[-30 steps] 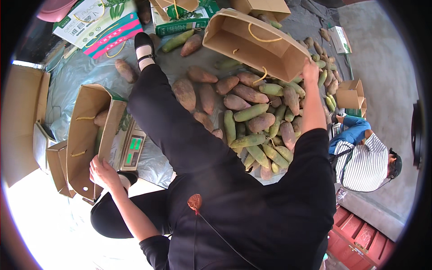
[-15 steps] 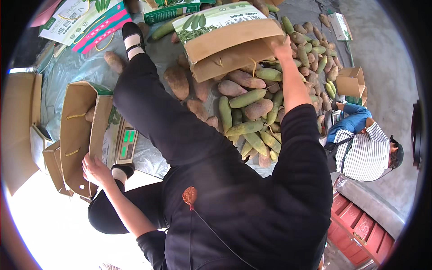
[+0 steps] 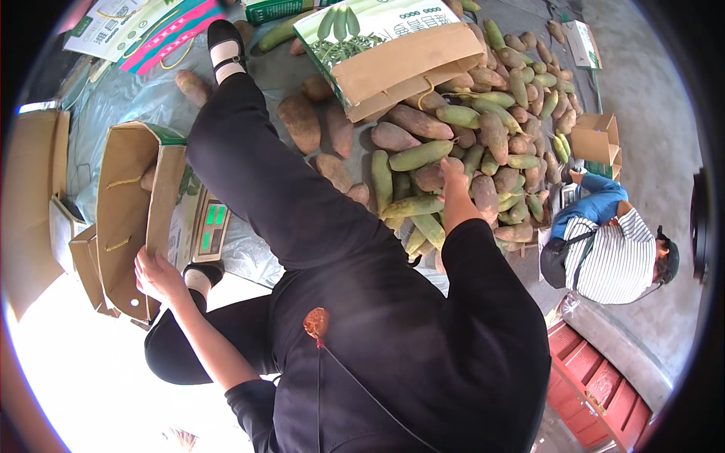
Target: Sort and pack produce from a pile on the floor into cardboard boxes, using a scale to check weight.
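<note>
My left hand (image 3: 158,278) grips the near edge of an upright cardboard carton (image 3: 168,200) with yellow cord handles; a brownish root (image 3: 148,179) shows inside it. The carton stands at a digital scale (image 3: 211,230) with a lit green display. My right hand (image 3: 455,181) has its fingers closed over the right end of a brownish root vegetable (image 3: 430,178) in the heap. Around it lie green radishes (image 3: 421,155) and more brown, soil-coloured roots (image 3: 495,136). Beyond my right hand, an open printed carton (image 3: 408,68) lies tilted against the heap.
Flat printed cartons (image 3: 143,34) lie at the far left. My foot in a black shoe (image 3: 225,49) rests on the plastic sheet (image 3: 113,90). At the right, a person in a striped shirt (image 3: 612,257) bends by an open box (image 3: 595,140). Red panelled furniture (image 3: 596,377) stands lower right.
My right hand has let go of the printed carton and come down nearer to me, onto a brownish root in the heap. The left hand stays at the upright carton's edge.
</note>
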`<action>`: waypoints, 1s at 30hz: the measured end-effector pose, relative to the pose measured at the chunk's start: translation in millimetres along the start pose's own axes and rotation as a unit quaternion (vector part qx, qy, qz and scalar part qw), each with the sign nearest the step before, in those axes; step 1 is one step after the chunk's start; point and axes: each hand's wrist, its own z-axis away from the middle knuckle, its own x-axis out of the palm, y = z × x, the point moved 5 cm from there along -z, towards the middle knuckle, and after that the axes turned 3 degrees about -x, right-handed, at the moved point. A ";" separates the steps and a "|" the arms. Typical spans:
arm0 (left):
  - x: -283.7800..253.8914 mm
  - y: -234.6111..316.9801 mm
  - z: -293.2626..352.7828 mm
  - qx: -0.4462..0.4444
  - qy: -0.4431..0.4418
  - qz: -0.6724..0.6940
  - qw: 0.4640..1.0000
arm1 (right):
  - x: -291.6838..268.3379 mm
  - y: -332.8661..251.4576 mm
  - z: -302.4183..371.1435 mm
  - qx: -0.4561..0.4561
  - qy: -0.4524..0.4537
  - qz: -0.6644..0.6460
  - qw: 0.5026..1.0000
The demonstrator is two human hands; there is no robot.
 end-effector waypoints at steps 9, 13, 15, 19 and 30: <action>-12.0 19.0 -0.5 -0.001 -0.005 0.008 1.000 | 38.0 43.8 -61.8 0.048 -0.272 -0.110 0.955; -13.1 27.2 -1.8 -0.008 -0.010 0.045 0.999 | 32.0 64.0 -91.3 0.138 -0.221 -0.188 0.947; -17.0 27.6 -1.1 -0.009 -0.017 0.050 0.999 | 31.1 71.3 -94.6 0.110 -0.250 -0.193 0.942; -17.5 30.0 -1.3 -0.013 -0.020 0.068 0.997 | 21.0 49.1 -74.0 0.052 -0.330 -0.183 0.925; -23.4 28.2 6.4 -0.004 0.023 0.085 0.996 | -5.1 -164.7 247.8 -0.516 -0.398 -0.139 0.745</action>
